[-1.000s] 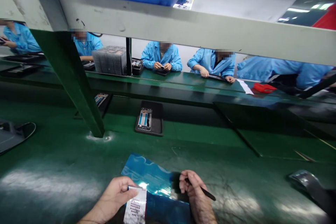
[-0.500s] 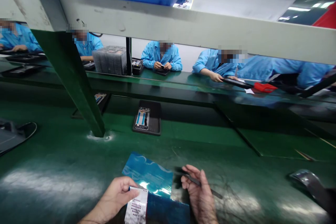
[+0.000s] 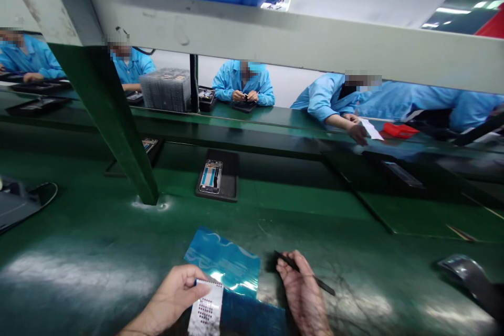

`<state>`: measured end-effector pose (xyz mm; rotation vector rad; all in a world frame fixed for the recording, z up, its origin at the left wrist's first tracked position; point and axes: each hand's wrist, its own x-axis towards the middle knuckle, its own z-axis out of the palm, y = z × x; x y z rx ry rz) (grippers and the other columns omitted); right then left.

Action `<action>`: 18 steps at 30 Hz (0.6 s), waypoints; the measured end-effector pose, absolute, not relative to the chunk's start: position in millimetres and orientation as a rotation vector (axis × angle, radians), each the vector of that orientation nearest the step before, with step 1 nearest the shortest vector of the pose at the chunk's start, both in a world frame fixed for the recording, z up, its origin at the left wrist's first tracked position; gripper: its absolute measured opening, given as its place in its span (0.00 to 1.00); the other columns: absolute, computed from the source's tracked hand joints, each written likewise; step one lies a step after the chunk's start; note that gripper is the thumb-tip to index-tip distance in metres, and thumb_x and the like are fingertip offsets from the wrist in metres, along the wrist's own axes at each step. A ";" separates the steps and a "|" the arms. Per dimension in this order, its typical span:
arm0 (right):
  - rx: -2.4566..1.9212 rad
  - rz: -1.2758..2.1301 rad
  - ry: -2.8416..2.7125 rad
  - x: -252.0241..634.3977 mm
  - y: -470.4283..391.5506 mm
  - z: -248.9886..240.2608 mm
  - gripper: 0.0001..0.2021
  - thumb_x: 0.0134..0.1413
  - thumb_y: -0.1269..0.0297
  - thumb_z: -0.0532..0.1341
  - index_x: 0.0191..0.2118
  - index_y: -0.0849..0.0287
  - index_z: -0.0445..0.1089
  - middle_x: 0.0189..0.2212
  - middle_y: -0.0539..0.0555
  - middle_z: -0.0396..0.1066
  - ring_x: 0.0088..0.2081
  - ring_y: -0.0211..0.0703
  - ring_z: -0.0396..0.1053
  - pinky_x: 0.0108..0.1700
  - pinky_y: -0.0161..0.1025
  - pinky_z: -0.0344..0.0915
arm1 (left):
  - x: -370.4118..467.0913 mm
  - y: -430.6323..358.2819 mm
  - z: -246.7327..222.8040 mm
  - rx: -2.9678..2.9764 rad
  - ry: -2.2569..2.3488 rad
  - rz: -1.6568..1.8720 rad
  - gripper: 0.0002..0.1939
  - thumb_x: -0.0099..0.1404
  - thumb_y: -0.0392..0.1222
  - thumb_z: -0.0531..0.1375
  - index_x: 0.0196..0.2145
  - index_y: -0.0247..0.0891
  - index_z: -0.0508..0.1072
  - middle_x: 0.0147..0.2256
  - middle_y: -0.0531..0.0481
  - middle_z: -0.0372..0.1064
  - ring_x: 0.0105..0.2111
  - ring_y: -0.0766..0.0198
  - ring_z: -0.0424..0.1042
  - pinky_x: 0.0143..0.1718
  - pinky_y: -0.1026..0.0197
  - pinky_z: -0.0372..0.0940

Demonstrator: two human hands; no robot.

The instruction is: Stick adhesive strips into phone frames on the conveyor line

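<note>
My left hand pinches a white strip with rows of small dark dots at the bottom of the view. The strip lies over a shiny blue film sheet spread on the green bench. To the right of the sheet, my right hand grips thin black tweezers, their tip pointing up-left toward the sheet's right edge. Both wrists run off the lower edge.
A black tray holding a phone frame sits on the belt ahead, another tray behind a green post. Several people in blue coats work across the far bench. A stack of clear trays stands there. A grey device lies right.
My right hand has turned palm-down and shifted slightly right, the tweezers now lying flatter. The tray on the belt has drifted left. A person opposite has leaned forward and reached out.
</note>
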<state>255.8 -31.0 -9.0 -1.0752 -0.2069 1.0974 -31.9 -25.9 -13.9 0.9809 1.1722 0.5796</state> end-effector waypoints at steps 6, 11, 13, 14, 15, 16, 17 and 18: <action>-1.116 1.121 -0.237 254.8 -32.1 -11.4 0.21 0.28 0.61 0.82 0.31 0.58 0.74 0.38 0.51 0.73 0.40 0.41 0.71 0.42 0.29 0.74 | -31.6 -26.4 -12.9 0.989 1.150 0.584 0.32 0.47 0.68 0.68 0.31 0.34 0.71 0.26 0.47 0.73 0.26 0.64 0.68 0.29 0.63 0.58; -1.152 1.104 -0.267 258.2 -32.4 -16.9 0.21 0.30 0.60 0.81 0.32 0.57 0.73 0.39 0.51 0.72 0.41 0.41 0.71 0.41 0.30 0.74 | -33.9 -26.3 -15.0 1.012 1.137 0.597 0.30 0.49 0.66 0.68 0.31 0.34 0.71 0.26 0.48 0.72 0.26 0.64 0.68 0.29 0.63 0.58; -1.182 1.123 -0.292 261.3 -31.6 -18.2 0.20 0.29 0.58 0.80 0.31 0.53 0.73 0.38 0.50 0.72 0.40 0.42 0.71 0.41 0.35 0.74 | -34.8 -26.5 -17.4 1.013 1.147 0.601 0.30 0.49 0.66 0.68 0.31 0.34 0.71 0.27 0.47 0.73 0.27 0.63 0.68 0.29 0.63 0.59; -1.200 1.138 -0.312 263.0 -31.2 -18.8 0.20 0.28 0.57 0.79 0.30 0.51 0.74 0.38 0.51 0.72 0.40 0.43 0.71 0.41 0.38 0.74 | -35.0 -26.5 -18.5 1.012 1.150 0.601 0.30 0.50 0.67 0.68 0.32 0.35 0.71 0.27 0.47 0.73 0.27 0.63 0.69 0.29 0.62 0.59; -1.217 1.152 -0.333 264.6 -30.8 -19.3 0.19 0.27 0.55 0.79 0.29 0.49 0.74 0.37 0.51 0.72 0.39 0.44 0.71 0.42 0.42 0.74 | -35.1 -26.5 -19.4 1.009 1.149 0.600 0.30 0.50 0.67 0.68 0.32 0.35 0.71 0.27 0.46 0.73 0.27 0.62 0.69 0.29 0.62 0.59; -1.228 1.157 -0.353 265.9 -30.6 -19.7 0.18 0.27 0.54 0.78 0.28 0.47 0.74 0.36 0.52 0.72 0.38 0.45 0.70 0.42 0.45 0.74 | -35.0 -26.4 -19.8 1.005 1.147 0.600 0.30 0.50 0.67 0.68 0.32 0.35 0.71 0.27 0.46 0.73 0.27 0.62 0.69 0.29 0.62 0.59; -1.232 1.159 -0.372 266.8 -30.6 -20.0 0.18 0.27 0.54 0.78 0.28 0.46 0.75 0.36 0.53 0.72 0.38 0.47 0.70 0.43 0.48 0.74 | -34.7 -26.2 -19.8 1.001 1.142 0.600 0.30 0.49 0.67 0.68 0.32 0.35 0.71 0.27 0.46 0.73 0.27 0.62 0.69 0.29 0.62 0.60; -1.232 1.151 -0.388 267.2 -30.8 -20.3 0.17 0.28 0.53 0.78 0.29 0.45 0.75 0.36 0.53 0.72 0.38 0.48 0.70 0.44 0.50 0.73 | -34.4 -25.9 -19.2 0.999 1.136 0.601 0.30 0.49 0.67 0.68 0.32 0.35 0.71 0.27 0.46 0.74 0.27 0.62 0.69 0.29 0.62 0.60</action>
